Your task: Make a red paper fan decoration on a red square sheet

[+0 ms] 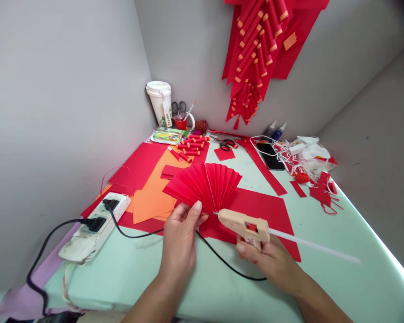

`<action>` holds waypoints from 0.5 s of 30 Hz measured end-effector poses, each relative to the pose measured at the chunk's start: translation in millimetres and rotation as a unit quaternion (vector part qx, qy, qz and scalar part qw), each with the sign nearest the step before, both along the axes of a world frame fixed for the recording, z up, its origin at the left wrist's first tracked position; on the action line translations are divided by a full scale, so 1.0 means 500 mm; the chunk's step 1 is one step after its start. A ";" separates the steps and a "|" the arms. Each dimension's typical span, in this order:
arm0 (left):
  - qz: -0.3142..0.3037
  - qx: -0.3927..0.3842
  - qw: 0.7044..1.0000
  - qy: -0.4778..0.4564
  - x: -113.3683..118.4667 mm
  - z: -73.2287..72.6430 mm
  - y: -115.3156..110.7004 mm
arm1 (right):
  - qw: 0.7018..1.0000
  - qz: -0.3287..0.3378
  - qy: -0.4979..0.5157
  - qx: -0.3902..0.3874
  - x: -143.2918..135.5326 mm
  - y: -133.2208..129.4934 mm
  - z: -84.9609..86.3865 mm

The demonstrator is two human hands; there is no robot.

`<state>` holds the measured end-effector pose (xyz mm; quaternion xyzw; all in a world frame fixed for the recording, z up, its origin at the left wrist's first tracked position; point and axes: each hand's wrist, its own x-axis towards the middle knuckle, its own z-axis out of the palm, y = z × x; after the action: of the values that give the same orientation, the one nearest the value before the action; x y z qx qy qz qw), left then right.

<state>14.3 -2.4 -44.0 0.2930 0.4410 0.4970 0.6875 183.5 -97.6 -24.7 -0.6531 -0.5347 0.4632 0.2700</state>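
A pleated red paper fan (205, 184) is spread above the table, pinched near its lower left by my left hand (182, 233). A pale line runs down one of its middle folds. My right hand (272, 260) is wrapped round the handle of a beige hot glue gun (242, 223). Its metal nozzle meets the bottom point of the fan; whether they touch I cannot tell. A long translucent glue stick (316, 246) juts from the back of the gun to the right. Flat red paper (269, 211) lies beneath the fan and the gun.
A power strip (97, 229) with black plugs and cords lies at left. Orange sheets (151, 202), red paper rolls (193, 146), scissors (226, 144) and a coffee cup (160, 103) are behind. A phone (271, 156) and paper scraps (301, 154) sit right. Red paper decorations (256, 49) hang on the wall.
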 end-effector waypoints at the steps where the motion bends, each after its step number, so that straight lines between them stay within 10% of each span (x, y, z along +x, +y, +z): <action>1: 0.000 0.000 1.000 0.000 0.000 0.000 0.000 | 1.000 -0.004 0.003 -0.005 0.001 -0.001 -0.004; 15: 0.013 -0.008 1.000 -0.019 0.000 0.010 0.000 | 1.000 -0.002 0.021 0.013 0.009 0.001 -0.004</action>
<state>14.4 -2.3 -39.2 0.2725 0.4358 0.5079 0.6912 188.1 -97.0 -26.8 -0.6409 -0.5334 0.4694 0.2905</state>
